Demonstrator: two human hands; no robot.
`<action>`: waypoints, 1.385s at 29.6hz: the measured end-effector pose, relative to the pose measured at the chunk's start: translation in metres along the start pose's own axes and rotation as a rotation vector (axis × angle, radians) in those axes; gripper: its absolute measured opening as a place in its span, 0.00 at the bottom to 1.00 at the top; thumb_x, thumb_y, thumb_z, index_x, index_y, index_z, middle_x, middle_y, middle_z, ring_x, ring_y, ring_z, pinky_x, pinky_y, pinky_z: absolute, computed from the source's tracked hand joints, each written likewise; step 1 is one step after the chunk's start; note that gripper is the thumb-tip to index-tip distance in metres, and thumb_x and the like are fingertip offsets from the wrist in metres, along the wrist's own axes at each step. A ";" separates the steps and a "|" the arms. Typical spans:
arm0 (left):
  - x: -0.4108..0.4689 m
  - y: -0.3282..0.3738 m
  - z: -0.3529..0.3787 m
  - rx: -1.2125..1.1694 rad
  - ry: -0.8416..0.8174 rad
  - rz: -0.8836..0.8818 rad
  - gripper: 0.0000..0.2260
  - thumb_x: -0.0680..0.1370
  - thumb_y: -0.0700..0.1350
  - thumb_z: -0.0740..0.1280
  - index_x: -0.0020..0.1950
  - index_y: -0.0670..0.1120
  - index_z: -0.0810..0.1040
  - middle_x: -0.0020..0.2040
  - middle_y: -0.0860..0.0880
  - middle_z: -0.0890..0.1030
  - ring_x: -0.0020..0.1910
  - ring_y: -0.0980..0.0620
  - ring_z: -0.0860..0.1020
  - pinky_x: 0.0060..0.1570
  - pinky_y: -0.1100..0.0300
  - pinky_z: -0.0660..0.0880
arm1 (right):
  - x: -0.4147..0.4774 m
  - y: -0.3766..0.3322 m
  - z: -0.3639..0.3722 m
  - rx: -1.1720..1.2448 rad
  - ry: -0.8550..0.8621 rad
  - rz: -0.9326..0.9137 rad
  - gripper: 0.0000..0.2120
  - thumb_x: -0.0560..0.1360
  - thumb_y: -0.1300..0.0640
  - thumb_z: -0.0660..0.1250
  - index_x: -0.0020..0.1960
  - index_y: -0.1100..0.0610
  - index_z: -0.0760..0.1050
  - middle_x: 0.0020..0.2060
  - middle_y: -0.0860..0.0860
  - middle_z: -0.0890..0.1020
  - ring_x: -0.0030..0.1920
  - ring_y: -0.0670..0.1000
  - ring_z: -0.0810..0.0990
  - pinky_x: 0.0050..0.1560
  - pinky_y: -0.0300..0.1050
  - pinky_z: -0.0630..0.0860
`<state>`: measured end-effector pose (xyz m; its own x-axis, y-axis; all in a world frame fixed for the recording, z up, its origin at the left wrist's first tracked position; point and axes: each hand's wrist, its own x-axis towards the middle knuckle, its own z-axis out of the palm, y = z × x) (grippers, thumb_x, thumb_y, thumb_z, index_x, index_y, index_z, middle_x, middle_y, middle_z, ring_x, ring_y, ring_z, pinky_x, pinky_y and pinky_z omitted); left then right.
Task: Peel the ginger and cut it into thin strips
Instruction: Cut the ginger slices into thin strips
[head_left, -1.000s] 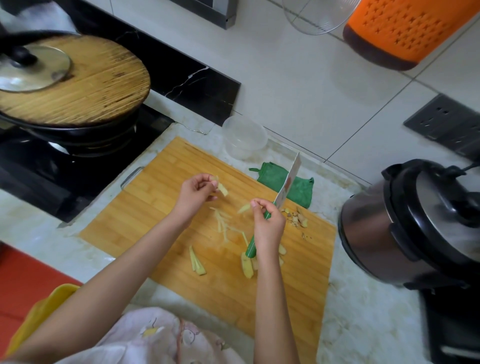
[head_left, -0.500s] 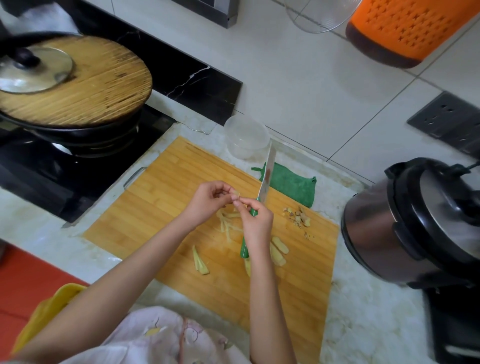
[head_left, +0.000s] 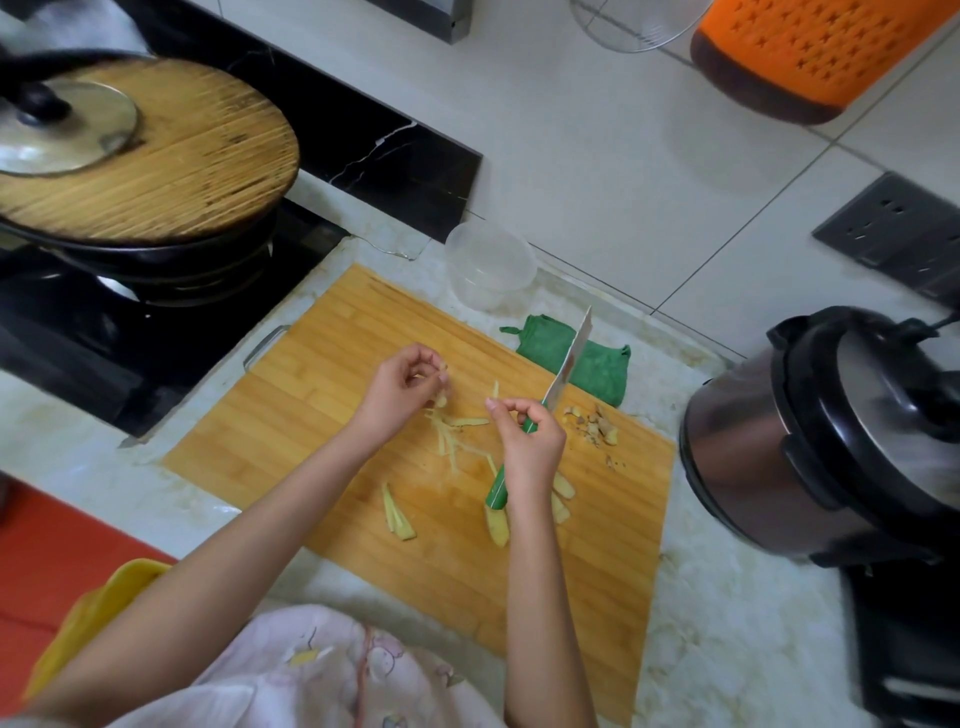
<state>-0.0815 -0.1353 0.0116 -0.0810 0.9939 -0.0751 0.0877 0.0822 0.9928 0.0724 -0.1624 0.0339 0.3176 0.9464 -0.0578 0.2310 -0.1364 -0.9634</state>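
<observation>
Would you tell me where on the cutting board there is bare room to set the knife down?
The cutting board is bare at its far-left end, between the metal handle and the left hand, and along its near-right corner. The middle is crowded: ginger strips mid-board, slices around the right hand's knife, peel scraps toward the cooker.

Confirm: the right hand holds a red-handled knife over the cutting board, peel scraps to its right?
No: in the head view the knife has a green handle, not red. The right hand holds it over the cutting board, peel scraps to its right.
</observation>
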 end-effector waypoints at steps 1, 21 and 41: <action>0.000 -0.002 0.001 0.039 -0.002 0.003 0.07 0.77 0.34 0.68 0.45 0.45 0.75 0.37 0.49 0.77 0.31 0.60 0.78 0.31 0.65 0.75 | -0.001 0.001 0.000 -0.010 -0.007 0.004 0.08 0.70 0.59 0.74 0.35 0.52 0.77 0.32 0.45 0.76 0.37 0.43 0.74 0.39 0.24 0.68; -0.007 0.004 0.014 -0.170 -0.081 -0.091 0.11 0.72 0.29 0.70 0.48 0.43 0.79 0.32 0.55 0.83 0.33 0.63 0.79 0.36 0.71 0.74 | -0.009 0.008 0.011 -0.192 -0.156 0.012 0.02 0.72 0.56 0.72 0.43 0.49 0.82 0.40 0.48 0.82 0.41 0.45 0.78 0.37 0.32 0.70; -0.014 0.016 0.021 -0.114 -0.012 0.086 0.11 0.74 0.28 0.68 0.52 0.40 0.79 0.36 0.50 0.77 0.33 0.62 0.74 0.40 0.70 0.74 | -0.022 -0.009 0.030 0.129 0.120 0.023 0.08 0.74 0.63 0.69 0.39 0.52 0.78 0.35 0.42 0.79 0.36 0.35 0.75 0.39 0.29 0.70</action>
<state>-0.0579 -0.1459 0.0270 -0.0661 0.9978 0.0104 -0.0200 -0.0117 0.9997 0.0359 -0.1730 0.0359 0.4310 0.9006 -0.0560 0.1046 -0.1114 -0.9883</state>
